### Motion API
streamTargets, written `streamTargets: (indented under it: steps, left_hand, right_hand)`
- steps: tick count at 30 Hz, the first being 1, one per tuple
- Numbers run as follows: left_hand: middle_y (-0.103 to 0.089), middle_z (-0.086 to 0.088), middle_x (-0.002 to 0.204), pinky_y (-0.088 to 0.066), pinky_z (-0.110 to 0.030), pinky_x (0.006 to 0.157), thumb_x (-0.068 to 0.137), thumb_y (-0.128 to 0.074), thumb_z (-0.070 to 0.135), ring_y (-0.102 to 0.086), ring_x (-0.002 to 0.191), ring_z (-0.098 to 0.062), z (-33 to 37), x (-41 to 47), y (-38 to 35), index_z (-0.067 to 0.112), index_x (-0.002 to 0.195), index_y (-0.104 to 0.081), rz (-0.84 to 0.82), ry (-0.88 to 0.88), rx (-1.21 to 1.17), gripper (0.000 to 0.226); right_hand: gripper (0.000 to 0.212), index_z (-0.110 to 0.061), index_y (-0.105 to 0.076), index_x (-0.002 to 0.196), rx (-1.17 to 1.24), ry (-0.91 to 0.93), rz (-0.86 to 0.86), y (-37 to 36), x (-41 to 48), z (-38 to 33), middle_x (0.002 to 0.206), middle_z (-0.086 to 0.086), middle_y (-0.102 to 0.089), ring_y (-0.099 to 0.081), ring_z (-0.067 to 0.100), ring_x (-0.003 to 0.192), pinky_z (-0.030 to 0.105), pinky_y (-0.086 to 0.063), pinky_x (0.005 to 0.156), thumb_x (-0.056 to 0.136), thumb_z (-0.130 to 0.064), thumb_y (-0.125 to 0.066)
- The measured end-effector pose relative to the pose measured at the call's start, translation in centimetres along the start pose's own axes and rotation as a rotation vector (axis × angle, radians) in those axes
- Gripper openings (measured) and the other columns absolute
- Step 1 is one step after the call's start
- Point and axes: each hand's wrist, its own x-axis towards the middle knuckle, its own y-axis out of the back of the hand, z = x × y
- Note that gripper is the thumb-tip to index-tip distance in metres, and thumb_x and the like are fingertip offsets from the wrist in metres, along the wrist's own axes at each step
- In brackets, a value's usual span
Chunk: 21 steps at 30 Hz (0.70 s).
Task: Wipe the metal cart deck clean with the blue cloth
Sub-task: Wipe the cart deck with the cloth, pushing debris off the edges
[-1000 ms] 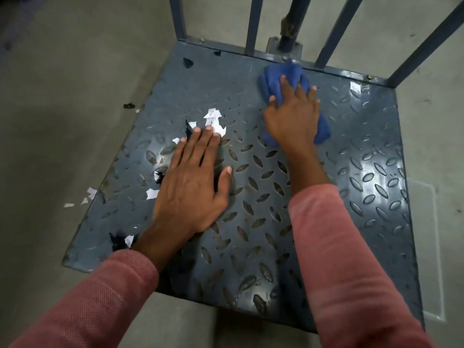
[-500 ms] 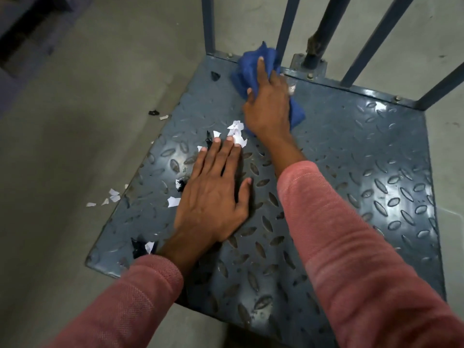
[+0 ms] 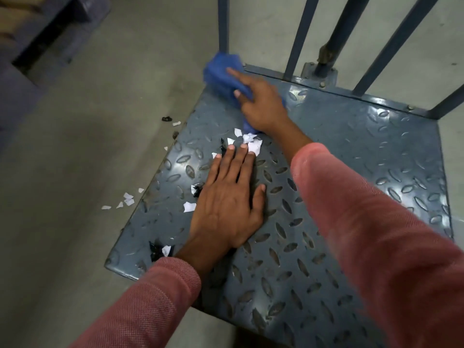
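Leaning over the metal cart deck (image 3: 351,151), with two pink sleeves (image 3: 364,234) nearest. Pressing the left hand (image 3: 226,197) flat on the bumpy deck, fingers straight, thumb out to the side, holding nothing. Touching a little heap of white paper bits (image 3: 253,145) with the fingertips (image 3: 244,146) of that hand. More white bits and some black bits (image 3: 157,249) just beside the hand, near the deck's left edge. A few white scraps (image 3: 128,198) down on the grey floor (image 3: 75,159), off to the left. Farther on, pushing down on the blue cloth (image 3: 221,71) with the right hand (image 3: 263,106), pointer finger straight out across the top, not curled round it. Cloth bunched up at the far left corner of the deck, right by the foot of a blue bar (image 3: 223,23). A bit blurry there. More bars standing along the far edge.
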Motion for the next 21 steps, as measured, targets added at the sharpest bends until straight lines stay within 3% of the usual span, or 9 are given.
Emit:
streamTargets:
  steps: [1,3,7,10,12,16,21]
  left_hand:
    - [-0.016,-0.007,0.174,-0.007,-0.043,0.132,0.107,-0.028,0.048,-0.006,0.162,-0.020,0.0,0.0,0.0,0.011,0.165,-0.022,0.003,0.001,0.003,0.069]
    - [-0.017,-0.007,0.174,-0.006,-0.043,0.132,0.107,-0.029,0.048,-0.005,0.162,-0.020,0.0,0.0,0.0,0.011,0.165,-0.022,0.010,-0.001,-0.002,0.069]
    - [-0.013,-0.006,0.175,-0.003,-0.042,0.132,0.107,-0.027,0.050,-0.001,0.162,-0.018,0.0,0.0,-0.1,0.013,0.166,-0.018,-0.015,0.006,-0.009,0.070]
    - [-0.011,-0.005,0.175,-0.003,-0.042,0.132,0.107,-0.026,0.050,0.001,0.162,-0.018,0.1,0.0,0.0,0.013,0.166,-0.018,-0.018,0.007,-0.014,0.070]
    - [-0.012,-0.005,0.175,-0.004,-0.042,0.132,0.107,-0.026,0.050,0.000,0.162,-0.018,0.1,0.0,0.1,0.014,0.166,-0.018,-0.019,0.001,-0.023,0.070]
    - [-0.009,-0.003,0.175,-0.003,-0.041,0.132,0.107,-0.023,0.050,0.003,0.162,-0.017,0.0,0.0,0.2,0.015,0.167,-0.015,-0.031,0.008,-0.013,0.070]
    - [-0.004,-0.003,0.176,0.001,-0.041,0.132,0.108,-0.019,0.052,0.007,0.162,-0.016,0.1,-0.1,0.3,0.016,0.167,-0.010,-0.055,0.007,-0.008,0.070]
  right_hand:
    - [0.054,-0.016,-0.050,0.145,-0.083,-0.102,0.089,-0.3,0.2,0.2,0.136,0.013,-0.061,-0.053,0.030,0.128,0.030,-0.037,0.106,0.092,-0.013,-0.053]
    - [0.054,-0.015,-0.050,0.142,-0.300,-0.223,0.101,-1.0,1.2,0.0,0.128,0.017,-0.062,-0.053,0.037,0.122,0.039,-0.038,0.101,0.088,-0.017,-0.049]
    - [0.067,-0.019,-0.049,0.142,-0.405,-0.113,-0.099,-1.4,2.7,-1.1,0.130,0.012,-0.061,-0.049,0.036,0.121,0.040,-0.034,0.104,0.075,-0.028,-0.038]
    - [0.061,-0.020,-0.048,0.146,-0.314,0.149,-0.287,-1.0,3.1,-1.0,0.131,0.011,-0.060,-0.044,0.034,0.125,0.034,-0.032,0.109,0.085,-0.019,-0.046]
    - [0.057,-0.022,-0.049,0.146,-0.314,0.237,-0.298,-0.6,3.3,-0.6,0.128,0.010,-0.061,-0.044,0.034,0.122,0.033,-0.034,0.107,0.089,-0.014,-0.052]
    - [0.057,-0.028,-0.046,0.144,-0.532,0.042,-0.112,-0.8,4.0,-0.6,0.134,0.001,-0.059,-0.039,0.037,0.123,0.042,-0.034,0.099,0.088,-0.023,-0.052]
    - [0.060,-0.023,-0.042,0.147,-0.618,0.047,-0.204,0.1,4.3,-2.2,0.141,0.005,-0.054,-0.037,0.039,0.128,0.045,-0.037,0.098,0.088,-0.021,-0.053]
